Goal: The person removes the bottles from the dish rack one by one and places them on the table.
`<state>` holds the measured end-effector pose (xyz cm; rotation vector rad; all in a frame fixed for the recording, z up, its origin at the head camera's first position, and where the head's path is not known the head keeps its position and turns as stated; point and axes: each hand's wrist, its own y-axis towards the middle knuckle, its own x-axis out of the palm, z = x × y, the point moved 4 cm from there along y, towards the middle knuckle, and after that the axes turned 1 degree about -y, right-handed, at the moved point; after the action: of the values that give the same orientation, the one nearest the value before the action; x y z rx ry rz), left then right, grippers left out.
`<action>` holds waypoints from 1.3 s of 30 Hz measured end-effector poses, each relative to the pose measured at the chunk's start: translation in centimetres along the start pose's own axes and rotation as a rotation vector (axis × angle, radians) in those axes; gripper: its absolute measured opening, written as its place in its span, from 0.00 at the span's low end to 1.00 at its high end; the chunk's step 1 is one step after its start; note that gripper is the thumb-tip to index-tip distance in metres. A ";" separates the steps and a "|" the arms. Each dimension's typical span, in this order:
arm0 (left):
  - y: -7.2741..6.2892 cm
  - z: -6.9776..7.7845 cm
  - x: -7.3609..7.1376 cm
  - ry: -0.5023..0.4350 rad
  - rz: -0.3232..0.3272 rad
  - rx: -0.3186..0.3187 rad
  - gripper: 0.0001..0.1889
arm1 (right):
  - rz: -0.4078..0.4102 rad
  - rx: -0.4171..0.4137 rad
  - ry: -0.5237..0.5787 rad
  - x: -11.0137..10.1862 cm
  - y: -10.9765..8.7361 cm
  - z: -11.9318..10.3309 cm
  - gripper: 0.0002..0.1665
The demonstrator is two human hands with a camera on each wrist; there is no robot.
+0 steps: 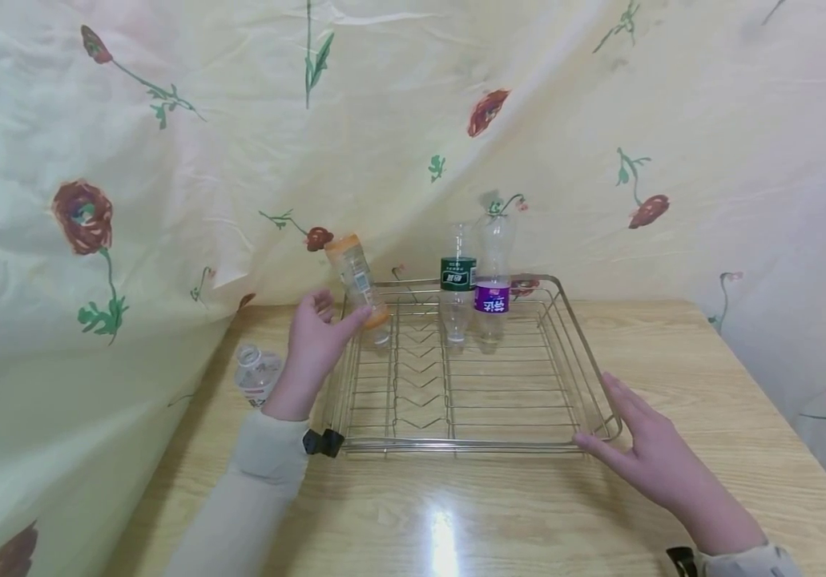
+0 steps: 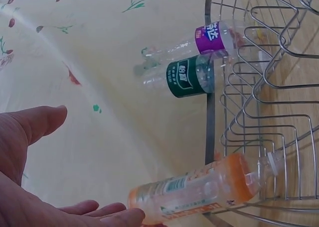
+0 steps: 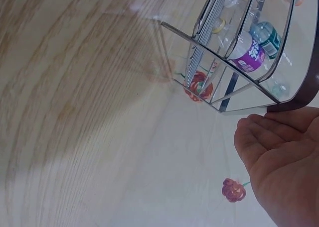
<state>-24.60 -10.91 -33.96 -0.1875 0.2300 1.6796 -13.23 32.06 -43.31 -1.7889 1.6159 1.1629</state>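
A clear bottle with orange bands (image 1: 357, 274) leans upside down in the left back part of a wire dish rack (image 1: 470, 445), its white cap low among the wires. Beside it is my left hand (image 1: 317, 344), thumb spread away from the fingers; in the left wrist view its fingertips (image 2: 132, 217) lie right at the bottle's base. Two more bottles, one green-labelled (image 1: 458, 275) and one purple-labelled (image 1: 492, 296), stand upside down side by side at the rack's back. My right hand (image 1: 646, 449) rests at the rack's front right corner, its fingers extended along the rim.
Left of the rack, partly behind my left forearm, a clear uncapped bottle (image 1: 256, 373) stands on the wooden table (image 1: 528, 513). Flower-patterned cloth (image 1: 384, 120) hangs behind the table and along both sides.
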 end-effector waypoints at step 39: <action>3.2 -1.4 0.7 -0.063 0.000 -0.138 0.47 | -0.007 -0.020 -0.011 0.2 0.2 -0.2 0.60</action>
<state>-27.85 -11.01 -35.36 -0.2372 0.0663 1.7001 -13.42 31.78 -43.31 -1.7967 1.5957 1.1872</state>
